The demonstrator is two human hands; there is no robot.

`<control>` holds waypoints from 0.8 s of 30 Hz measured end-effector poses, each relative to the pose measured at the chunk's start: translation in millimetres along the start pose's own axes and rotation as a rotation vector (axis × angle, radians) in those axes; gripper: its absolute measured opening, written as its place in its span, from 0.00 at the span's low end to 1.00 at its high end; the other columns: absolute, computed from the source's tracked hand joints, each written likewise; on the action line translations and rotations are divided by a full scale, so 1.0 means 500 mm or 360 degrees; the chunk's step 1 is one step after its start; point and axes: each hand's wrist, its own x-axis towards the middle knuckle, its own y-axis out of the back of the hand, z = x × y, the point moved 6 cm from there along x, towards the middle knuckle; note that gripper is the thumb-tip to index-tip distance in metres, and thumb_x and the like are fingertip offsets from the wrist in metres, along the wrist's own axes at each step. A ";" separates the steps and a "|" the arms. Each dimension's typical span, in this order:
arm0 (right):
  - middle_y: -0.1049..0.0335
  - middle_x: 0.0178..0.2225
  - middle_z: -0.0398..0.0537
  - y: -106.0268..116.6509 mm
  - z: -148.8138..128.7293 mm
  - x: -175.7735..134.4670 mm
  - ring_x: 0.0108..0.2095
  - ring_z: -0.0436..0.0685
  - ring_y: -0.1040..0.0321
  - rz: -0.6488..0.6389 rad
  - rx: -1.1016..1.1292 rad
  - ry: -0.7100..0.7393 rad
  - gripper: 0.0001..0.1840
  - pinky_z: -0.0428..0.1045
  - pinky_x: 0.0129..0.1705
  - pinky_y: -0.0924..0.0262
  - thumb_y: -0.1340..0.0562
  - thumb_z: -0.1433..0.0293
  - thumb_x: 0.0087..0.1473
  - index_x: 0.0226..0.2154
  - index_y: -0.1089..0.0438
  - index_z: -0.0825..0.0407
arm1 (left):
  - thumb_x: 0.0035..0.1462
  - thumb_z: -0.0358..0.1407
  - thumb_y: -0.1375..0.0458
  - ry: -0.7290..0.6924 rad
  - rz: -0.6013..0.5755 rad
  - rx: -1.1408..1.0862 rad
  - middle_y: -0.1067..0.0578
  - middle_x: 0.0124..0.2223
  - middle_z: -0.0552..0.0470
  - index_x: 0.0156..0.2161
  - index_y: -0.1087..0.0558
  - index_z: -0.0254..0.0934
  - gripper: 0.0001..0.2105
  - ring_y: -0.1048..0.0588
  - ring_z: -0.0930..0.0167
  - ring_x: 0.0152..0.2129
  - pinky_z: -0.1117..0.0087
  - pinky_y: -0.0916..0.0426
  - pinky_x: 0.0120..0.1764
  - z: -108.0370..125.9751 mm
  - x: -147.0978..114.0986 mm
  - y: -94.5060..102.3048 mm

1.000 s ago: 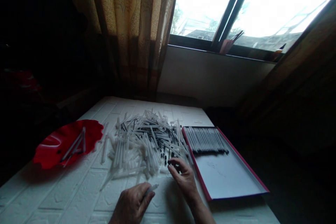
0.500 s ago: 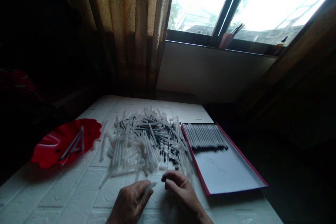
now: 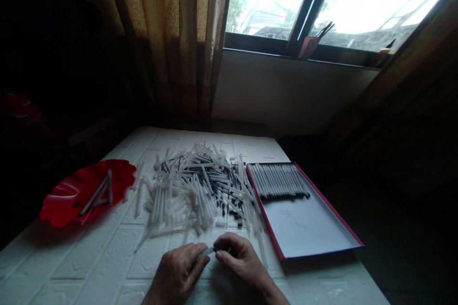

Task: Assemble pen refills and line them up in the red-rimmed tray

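At the front of the table, my left hand (image 3: 181, 269) is closed around a whitish translucent pen barrel (image 3: 206, 251), whose end sticks out toward the right. My right hand (image 3: 243, 259) pinches a small black pen plug (image 3: 214, 249) at that end. Whether the plug sits inside the barrel I cannot tell. Just beyond my hands lies a loose heap of pen barrels (image 3: 203, 200), mixed with thin dark refills (image 3: 205, 170) and several black plugs (image 3: 234, 214).
To the right lies a shallow red-edged box (image 3: 304, 233) with a row of black-ended pens (image 3: 281, 181) across its far part. A red wavy-edged bowl (image 3: 60, 200) at the left holds a few barrels. Window and curtain stand behind the white brick-patterned table (image 3: 89, 257).
My right hand has moved left, bringing the black plug to the end of the barrel. My left hand stays nearly where it was. The view has shifted slightly.
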 end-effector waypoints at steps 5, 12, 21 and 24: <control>0.27 0.28 0.46 0.001 0.006 -0.001 0.29 0.54 0.33 -0.0010 0.0004 0.0006 0.08 0.47 0.33 0.40 0.36 0.69 0.46 0.32 0.25 0.53 | 0.66 0.43 0.52 -0.0017 -0.0002 0.0034 0.18 0.32 0.52 0.41 0.25 0.40 0.15 0.19 0.71 0.27 0.76 0.25 0.33 0.002 0.001 0.002; 0.28 0.28 0.45 0.004 0.005 -0.002 0.29 0.54 0.33 0.0030 0.0059 0.0000 0.06 0.48 0.33 0.40 0.36 0.69 0.47 0.31 0.25 0.52 | 0.65 0.43 0.51 -0.0007 -0.0010 0.0024 0.19 0.31 0.53 0.41 0.25 0.42 0.14 0.20 0.71 0.26 0.77 0.25 0.33 0.003 0.000 0.000; 0.27 0.28 0.46 0.006 0.004 -0.003 0.30 0.54 0.32 0.0074 0.0084 0.0030 0.06 0.47 0.33 0.40 0.36 0.69 0.48 0.32 0.25 0.52 | 0.66 0.42 0.52 -0.0003 -0.0019 0.0039 0.19 0.31 0.53 0.41 0.25 0.42 0.14 0.20 0.71 0.26 0.77 0.26 0.32 0.003 0.001 0.000; 0.27 0.28 0.46 0.007 0.009 -0.003 0.30 0.55 0.32 0.0086 0.0097 0.0033 0.07 0.47 0.33 0.40 0.35 0.68 0.48 0.32 0.25 0.52 | 0.66 0.43 0.52 0.0008 -0.0035 0.0036 0.19 0.31 0.53 0.41 0.25 0.42 0.14 0.20 0.71 0.27 0.77 0.26 0.32 0.002 0.001 -0.001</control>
